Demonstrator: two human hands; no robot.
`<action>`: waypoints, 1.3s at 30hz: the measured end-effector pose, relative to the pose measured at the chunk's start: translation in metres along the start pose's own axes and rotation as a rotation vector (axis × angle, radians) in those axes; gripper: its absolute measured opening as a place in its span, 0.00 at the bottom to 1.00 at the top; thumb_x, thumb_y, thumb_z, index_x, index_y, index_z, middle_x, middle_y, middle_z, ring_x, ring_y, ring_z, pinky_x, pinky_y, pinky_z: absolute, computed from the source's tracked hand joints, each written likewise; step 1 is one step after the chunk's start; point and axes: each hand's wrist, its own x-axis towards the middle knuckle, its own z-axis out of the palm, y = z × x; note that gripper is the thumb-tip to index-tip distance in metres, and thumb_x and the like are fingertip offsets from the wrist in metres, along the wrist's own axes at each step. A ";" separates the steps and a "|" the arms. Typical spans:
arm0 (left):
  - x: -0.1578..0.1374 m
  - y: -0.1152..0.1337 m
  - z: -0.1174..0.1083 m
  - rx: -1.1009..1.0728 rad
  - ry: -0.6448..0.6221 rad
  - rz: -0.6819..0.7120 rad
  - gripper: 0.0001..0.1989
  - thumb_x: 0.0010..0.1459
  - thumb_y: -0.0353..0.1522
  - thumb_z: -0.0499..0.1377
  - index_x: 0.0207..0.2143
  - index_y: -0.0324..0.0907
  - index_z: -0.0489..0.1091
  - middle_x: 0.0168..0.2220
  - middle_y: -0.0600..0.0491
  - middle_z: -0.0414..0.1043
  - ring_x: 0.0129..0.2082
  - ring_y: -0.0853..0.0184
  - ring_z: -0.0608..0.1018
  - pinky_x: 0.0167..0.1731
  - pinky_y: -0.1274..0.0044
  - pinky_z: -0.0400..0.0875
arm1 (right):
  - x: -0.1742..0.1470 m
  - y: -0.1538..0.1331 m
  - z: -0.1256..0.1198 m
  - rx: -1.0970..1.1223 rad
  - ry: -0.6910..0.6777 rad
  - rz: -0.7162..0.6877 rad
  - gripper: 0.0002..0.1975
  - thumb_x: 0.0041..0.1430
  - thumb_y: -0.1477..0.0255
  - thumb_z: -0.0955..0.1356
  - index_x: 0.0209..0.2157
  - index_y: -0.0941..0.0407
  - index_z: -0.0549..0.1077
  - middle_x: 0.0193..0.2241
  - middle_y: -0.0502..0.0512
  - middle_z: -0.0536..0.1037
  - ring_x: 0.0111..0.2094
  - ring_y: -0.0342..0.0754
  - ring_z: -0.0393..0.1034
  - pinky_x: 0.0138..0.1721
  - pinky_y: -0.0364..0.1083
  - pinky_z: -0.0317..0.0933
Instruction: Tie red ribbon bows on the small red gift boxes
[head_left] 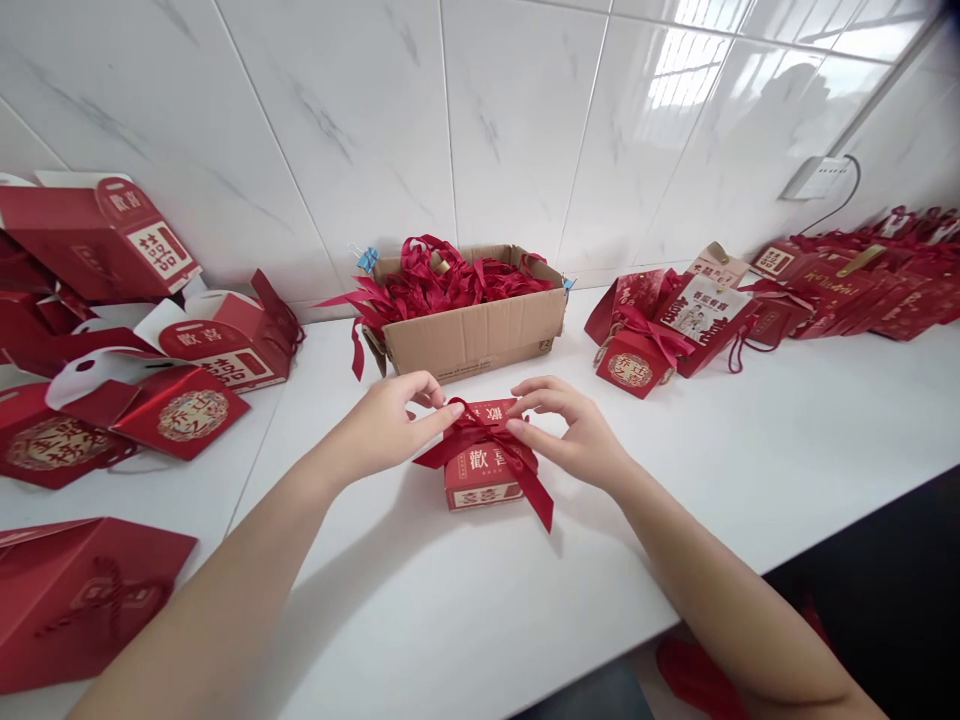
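A small red gift box [484, 482] with gold and white Chinese characters lies on the white table in front of me. Around it a dark red satin ribbon [480, 433] is tied in a bow, with one tail hanging past the front right corner and another pointing left. My left hand [394, 420] is at the bow's left side, its thumb and bent forefinger closed on a loop. From the right, my right hand [566, 430] has its thumb and fingertips closed around the bow's other side, partly hiding that loop.
Behind the box, a cardboard carton [476, 335] overflows with red ribbons [465, 285]. Red gift boxes [191, 410] are piled at left. More decorated boxes [637, 360] stand at right, before a long row of red bags [847, 290]. A tiled wall [390, 130] borders the table.
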 end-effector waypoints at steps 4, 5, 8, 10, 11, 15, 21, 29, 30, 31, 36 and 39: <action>0.001 0.001 0.010 -0.047 -0.018 -0.004 0.17 0.53 0.48 0.56 0.27 0.43 0.61 0.30 0.57 0.70 0.23 0.71 0.72 0.22 0.78 0.67 | -0.001 -0.007 0.017 -0.038 -0.002 -0.004 0.07 0.50 0.69 0.73 0.33 0.55 0.77 0.43 0.59 0.72 0.45 0.51 0.71 0.42 0.48 0.68; 0.001 0.002 0.011 -0.058 -0.014 -0.011 0.17 0.54 0.47 0.56 0.26 0.43 0.61 0.29 0.57 0.70 0.22 0.71 0.72 0.21 0.79 0.66 | -0.001 -0.007 0.019 -0.047 0.011 -0.003 0.07 0.49 0.69 0.73 0.32 0.55 0.77 0.43 0.59 0.72 0.45 0.51 0.71 0.41 0.48 0.69; 0.001 0.004 0.012 -0.064 0.017 -0.020 0.13 0.53 0.43 0.56 0.26 0.43 0.63 0.31 0.57 0.72 0.22 0.71 0.72 0.20 0.80 0.65 | -0.002 -0.006 0.025 -0.085 0.046 -0.026 0.04 0.50 0.70 0.72 0.30 0.55 0.77 0.43 0.59 0.73 0.44 0.51 0.72 0.41 0.50 0.69; 0.001 0.005 0.012 -0.045 0.042 -0.014 0.11 0.52 0.40 0.56 0.25 0.42 0.64 0.31 0.56 0.74 0.22 0.71 0.72 0.20 0.80 0.65 | -0.002 -0.005 0.027 -0.109 0.052 -0.043 0.03 0.51 0.71 0.71 0.30 0.55 0.77 0.42 0.59 0.74 0.43 0.51 0.72 0.43 0.51 0.69; 0.002 0.005 0.013 -0.036 0.052 -0.013 0.10 0.52 0.38 0.56 0.24 0.42 0.64 0.30 0.56 0.74 0.22 0.71 0.72 0.20 0.80 0.65 | -0.002 -0.004 0.027 -0.120 0.053 -0.048 0.02 0.52 0.72 0.71 0.30 0.55 0.77 0.42 0.59 0.74 0.43 0.51 0.72 0.43 0.51 0.69; 0.002 0.003 0.015 -0.001 0.104 0.005 0.07 0.51 0.36 0.55 0.23 0.43 0.64 0.29 0.55 0.75 0.25 0.68 0.74 0.20 0.79 0.64 | -0.004 -0.004 0.028 -0.137 0.051 -0.064 0.02 0.53 0.73 0.70 0.29 0.55 0.76 0.41 0.59 0.75 0.42 0.52 0.72 0.44 0.53 0.68; 0.002 0.001 0.017 0.008 0.119 0.048 0.07 0.50 0.34 0.54 0.22 0.43 0.63 0.27 0.55 0.74 0.30 0.66 0.76 0.24 0.78 0.65 | -0.006 -0.003 0.029 -0.164 0.055 -0.069 0.01 0.53 0.73 0.69 0.28 0.55 0.75 0.40 0.58 0.75 0.42 0.52 0.72 0.43 0.53 0.69; -0.001 0.000 0.011 -0.003 0.015 0.094 0.10 0.53 0.39 0.54 0.25 0.44 0.61 0.30 0.54 0.72 0.31 0.64 0.75 0.27 0.75 0.67 | -0.005 -0.005 0.022 -0.119 -0.018 -0.036 0.03 0.54 0.70 0.69 0.30 0.54 0.72 0.45 0.60 0.73 0.49 0.55 0.69 0.49 0.56 0.65; -0.003 -0.001 0.009 -0.010 -0.015 0.097 0.10 0.54 0.41 0.54 0.28 0.44 0.62 0.33 0.53 0.72 0.32 0.64 0.75 0.28 0.75 0.68 | -0.006 -0.005 0.017 -0.114 -0.064 -0.047 0.08 0.53 0.68 0.70 0.35 0.54 0.72 0.50 0.61 0.70 0.53 0.57 0.65 0.52 0.57 0.63; -0.004 -0.001 0.005 -0.015 -0.031 0.092 0.12 0.54 0.43 0.55 0.31 0.44 0.62 0.37 0.53 0.72 0.34 0.64 0.75 0.29 0.74 0.69 | -0.007 -0.004 0.012 -0.107 -0.126 -0.060 0.16 0.51 0.65 0.72 0.42 0.52 0.71 0.56 0.62 0.65 0.59 0.58 0.60 0.54 0.58 0.61; -0.017 0.004 -0.025 -0.066 0.139 0.028 0.16 0.55 0.46 0.56 0.39 0.45 0.61 0.48 0.50 0.67 0.48 0.62 0.72 0.42 0.71 0.70 | -0.007 0.017 -0.020 0.079 -0.464 -0.073 0.54 0.43 0.55 0.75 0.65 0.44 0.43 0.68 0.56 0.40 0.67 0.58 0.39 0.62 0.60 0.49; -0.028 0.009 -0.043 -0.119 0.221 0.048 0.14 0.56 0.43 0.57 0.38 0.45 0.60 0.49 0.52 0.67 0.51 0.63 0.71 0.44 0.71 0.70 | -0.002 0.039 -0.034 0.320 -0.526 -0.011 0.39 0.57 0.56 0.66 0.65 0.40 0.42 0.68 0.54 0.44 0.66 0.53 0.47 0.61 0.59 0.52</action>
